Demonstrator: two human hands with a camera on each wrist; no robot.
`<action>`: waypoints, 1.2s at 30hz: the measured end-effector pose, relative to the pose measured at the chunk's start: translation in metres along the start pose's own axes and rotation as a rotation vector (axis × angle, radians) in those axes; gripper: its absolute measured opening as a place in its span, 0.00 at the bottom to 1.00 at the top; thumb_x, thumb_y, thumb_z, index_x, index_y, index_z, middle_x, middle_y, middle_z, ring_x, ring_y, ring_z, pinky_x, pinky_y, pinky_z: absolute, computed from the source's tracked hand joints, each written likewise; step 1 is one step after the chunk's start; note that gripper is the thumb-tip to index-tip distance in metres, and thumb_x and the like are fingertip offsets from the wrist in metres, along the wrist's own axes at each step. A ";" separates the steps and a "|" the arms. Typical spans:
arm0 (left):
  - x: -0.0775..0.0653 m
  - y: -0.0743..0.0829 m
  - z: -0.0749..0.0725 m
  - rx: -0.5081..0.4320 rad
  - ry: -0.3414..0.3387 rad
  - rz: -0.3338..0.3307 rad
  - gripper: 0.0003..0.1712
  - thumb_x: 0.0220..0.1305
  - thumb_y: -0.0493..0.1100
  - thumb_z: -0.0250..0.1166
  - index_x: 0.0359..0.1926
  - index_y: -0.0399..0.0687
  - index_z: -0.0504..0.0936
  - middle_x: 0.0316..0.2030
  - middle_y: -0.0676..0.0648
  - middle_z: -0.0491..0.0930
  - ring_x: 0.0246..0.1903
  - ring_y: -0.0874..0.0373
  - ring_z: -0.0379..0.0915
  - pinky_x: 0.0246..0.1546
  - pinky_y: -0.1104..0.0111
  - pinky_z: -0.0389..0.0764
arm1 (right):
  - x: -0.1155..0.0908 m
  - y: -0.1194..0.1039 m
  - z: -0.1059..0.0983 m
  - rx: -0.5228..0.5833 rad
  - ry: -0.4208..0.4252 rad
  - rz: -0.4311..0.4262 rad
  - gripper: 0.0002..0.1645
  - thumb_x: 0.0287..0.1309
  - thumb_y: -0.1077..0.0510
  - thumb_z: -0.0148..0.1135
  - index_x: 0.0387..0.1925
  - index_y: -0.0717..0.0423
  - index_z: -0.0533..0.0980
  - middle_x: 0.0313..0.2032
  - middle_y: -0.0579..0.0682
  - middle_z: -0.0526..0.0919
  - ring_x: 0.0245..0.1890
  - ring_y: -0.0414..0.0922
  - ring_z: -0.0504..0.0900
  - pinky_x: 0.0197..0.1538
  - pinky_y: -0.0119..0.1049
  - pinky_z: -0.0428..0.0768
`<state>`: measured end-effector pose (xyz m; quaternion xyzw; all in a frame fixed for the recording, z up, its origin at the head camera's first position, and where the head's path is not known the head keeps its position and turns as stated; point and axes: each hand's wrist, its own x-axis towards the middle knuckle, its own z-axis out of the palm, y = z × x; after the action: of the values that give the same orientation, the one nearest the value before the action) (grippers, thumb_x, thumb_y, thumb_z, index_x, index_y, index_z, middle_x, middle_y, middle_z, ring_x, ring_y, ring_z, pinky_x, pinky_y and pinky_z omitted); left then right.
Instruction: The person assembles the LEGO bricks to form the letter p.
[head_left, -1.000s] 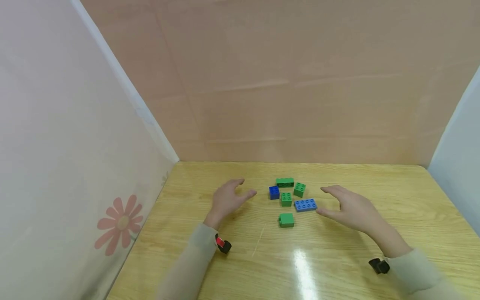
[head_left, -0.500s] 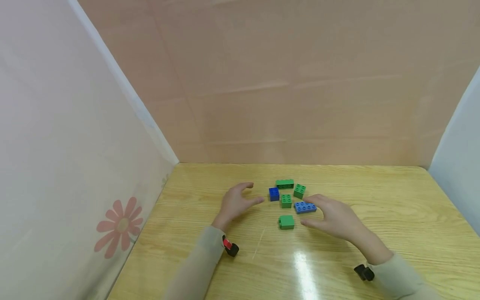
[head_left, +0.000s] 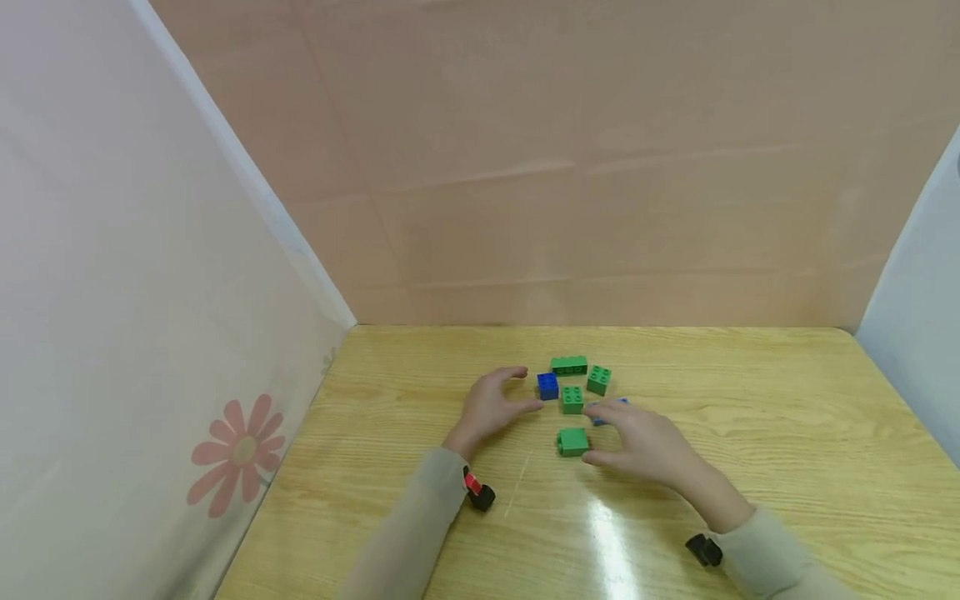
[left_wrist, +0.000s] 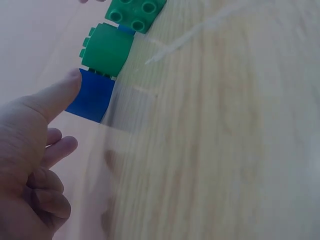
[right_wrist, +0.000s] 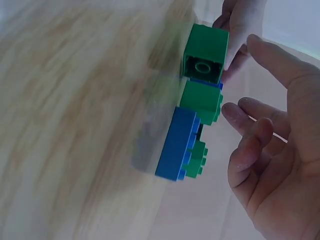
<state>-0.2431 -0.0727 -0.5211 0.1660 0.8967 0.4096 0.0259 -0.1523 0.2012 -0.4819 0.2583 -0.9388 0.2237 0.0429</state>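
Observation:
My left hand (head_left: 495,410) is just left of the dark blue toy brick (head_left: 547,386), thumb and fingers spread and nothing between them. My right hand (head_left: 643,443) reaches over the long lighter blue brick (head_left: 617,410) and partly covers it. Its thumb tip comes close to the right side of a green brick lying on its side (head_left: 573,442). That brick's hollow underside (right_wrist: 202,67) faces the right wrist camera. An upright green brick (head_left: 572,400) sits between the two hands. In the left wrist view, my thumb overlaps the blue brick (left_wrist: 92,97).
Behind the hands lie a long green brick (head_left: 569,366) and a small green brick (head_left: 599,380). The wooden table (head_left: 360,500) meets a tan backdrop (head_left: 525,208) at the rear. A white cloth (head_left: 247,350) with a flower print stands at the left.
Both hands have moved in toward the bricks: the left rightward to the dark blue brick, the right leftward over the long blue brick. The bricks stay where they were.

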 end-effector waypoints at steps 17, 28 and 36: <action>0.012 -0.002 0.013 0.022 -0.040 0.020 0.37 0.61 0.61 0.76 0.67 0.52 0.80 0.62 0.56 0.80 0.66 0.55 0.72 0.67 0.55 0.70 | 0.016 -0.014 0.020 -0.034 -0.091 -0.012 0.35 0.54 0.44 0.80 0.60 0.55 0.82 0.58 0.54 0.83 0.54 0.55 0.84 0.53 0.54 0.83; 0.014 0.002 0.016 0.048 -0.045 0.014 0.30 0.63 0.60 0.74 0.63 0.56 0.84 0.62 0.55 0.81 0.65 0.54 0.73 0.66 0.54 0.71 | 0.020 -0.013 0.026 -0.037 -0.133 -0.042 0.28 0.55 0.48 0.80 0.55 0.56 0.84 0.46 0.46 0.84 0.40 0.41 0.84 0.43 0.41 0.84; 0.015 0.000 0.018 0.071 -0.038 0.014 0.29 0.64 0.61 0.73 0.62 0.57 0.85 0.61 0.52 0.82 0.63 0.53 0.75 0.65 0.55 0.73 | 0.021 -0.013 0.027 -0.024 -0.135 -0.044 0.25 0.56 0.48 0.79 0.53 0.54 0.85 0.43 0.43 0.82 0.33 0.33 0.77 0.37 0.35 0.80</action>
<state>-0.2544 -0.0547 -0.5314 0.1809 0.9087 0.3746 0.0343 -0.1631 0.1697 -0.4969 0.2926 -0.9364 0.1932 -0.0126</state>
